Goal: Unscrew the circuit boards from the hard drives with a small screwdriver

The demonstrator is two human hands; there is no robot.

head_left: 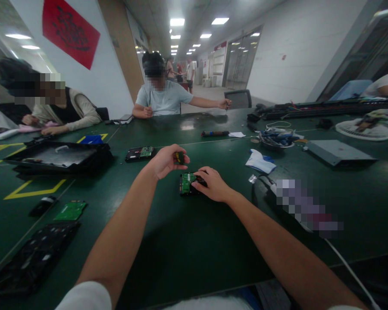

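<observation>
A hard drive (186, 181) lies on the green table in front of me, its green circuit board facing up. My right hand (211, 184) is closed over the drive's right part, thumb and fingers on it, hiding that side. Just above and left of the drive, my left hand (168, 162) is raised off the table. Its curled fingers hold a small black and yellow object (180, 157), whose kind I cannot make out. Behind my left wrist lies a second hard drive (139, 153), also with a green board showing.
At left are a black tray (58, 155), a loose green circuit board (70, 211) and a black panel (35, 254). Right of my hands lie a white-blue glove (260, 161), a power strip (297, 206), coiled cables (278, 137) and a grey metal box (339, 153). Two people sit across the table.
</observation>
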